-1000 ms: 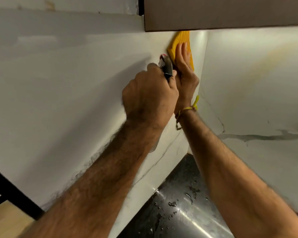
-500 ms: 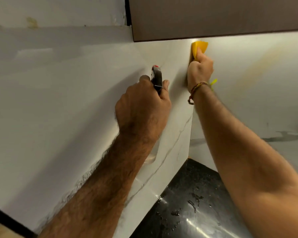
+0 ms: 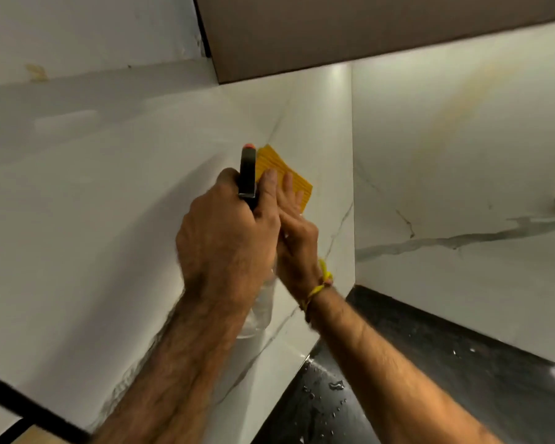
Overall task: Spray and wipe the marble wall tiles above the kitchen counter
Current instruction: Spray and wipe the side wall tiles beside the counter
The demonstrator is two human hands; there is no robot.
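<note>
Fingers (image 3: 287,195) press yellow cloth (image 3: 282,169) on marble wall (image 3: 109,203); left hand (image 3: 225,238) seemingly grips spray bottle (image 3: 248,174).

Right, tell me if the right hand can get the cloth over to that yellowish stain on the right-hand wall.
Probably yes. The right hand presses the yellow cloth on the left wall, near the corner; nothing lies between it and the stain. The left hand, with the spray bottle, sits on the other side.

Spray bottle (image 3: 259,310) mostly hidden behind left hand (image 3: 228,241); cloth (image 3: 281,169) partly covered.
</note>
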